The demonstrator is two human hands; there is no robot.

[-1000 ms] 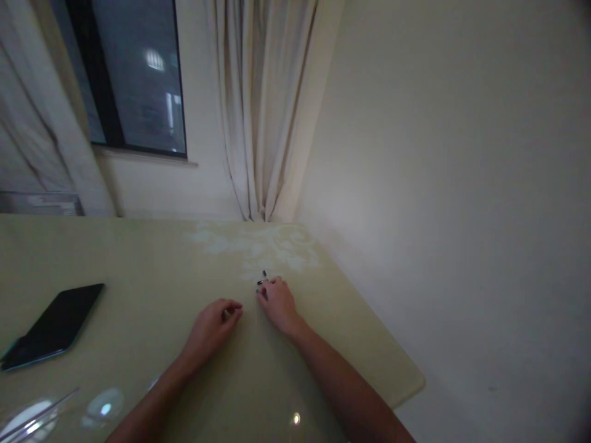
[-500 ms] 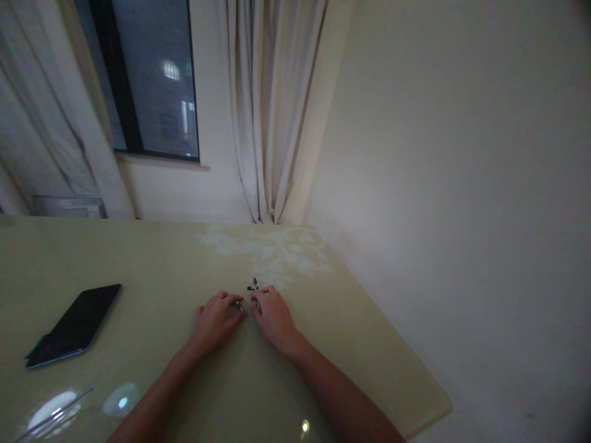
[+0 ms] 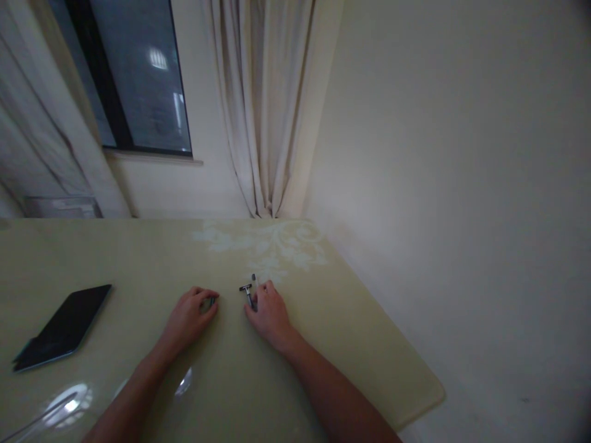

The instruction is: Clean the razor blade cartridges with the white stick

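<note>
My left hand (image 3: 191, 314) rests low over the table, its thumb and fingers closed on a small dark piece (image 3: 212, 301) that is too small to name. To its right, my right hand (image 3: 271, 314) has its thumb and fingers closed around the handle of a T-shaped razor (image 3: 248, 291). The razor's dark head points away from me, and its lower handle is hidden by the hand. Just beyond the right fingertips a thin, pale stick with a dark tip (image 3: 253, 278) shows. Whether the right hand also grips this stick, I cannot tell.
A black tablet-like slab (image 3: 67, 329) lies on the glossy, pale yellow-green table (image 3: 138, 258) at the left. Lamp reflections mark the table's near left. A wall (image 3: 438, 184) runs along the right side, with curtains (image 3: 265, 111) and a window behind.
My left hand has moved left with the small dark piece, away from my right hand. The razor's head and handle show more plainly now. The whole view has shifted slightly.
</note>
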